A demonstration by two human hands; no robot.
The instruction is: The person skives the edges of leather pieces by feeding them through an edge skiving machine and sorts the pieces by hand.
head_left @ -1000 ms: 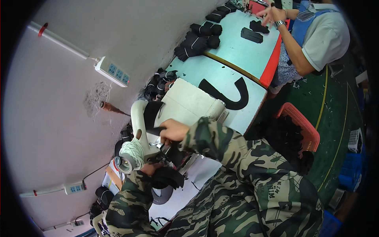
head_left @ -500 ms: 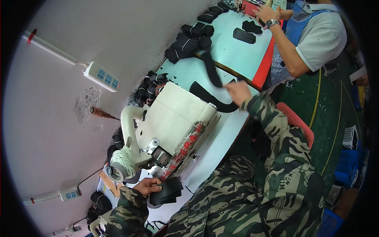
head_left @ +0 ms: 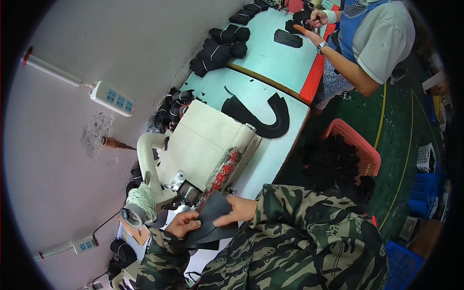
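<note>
Several dark, flat fabric-like pieces (head_left: 210,235) are fanned out beside the near end of a cream sewing machine (head_left: 205,140). My left hand (head_left: 184,224) pinches their left edge, thumb on top. On their right side, my right hand (head_left: 238,211) has closed on the same pieces, with some fingers hidden behind them. Past the machine, a black curved strip (head_left: 278,126) forms a hook shape on the white table (head_left: 295,113), overlapping or adjoining a wider black piece (head_left: 235,109).
Black bundles (head_left: 212,54) tied with bands lie along the wall. A co-worker (head_left: 365,48) handles dark pieces across the table divider. To the right on the green floor is a pink-red basket (head_left: 353,140) with black material. A cone of pale thread (head_left: 141,200) hangs at the machine.
My right hand has let go of the black curved strip, which now rests on the table, and has come back to the pieces in my left hand. The co-worker's hands have shifted.
</note>
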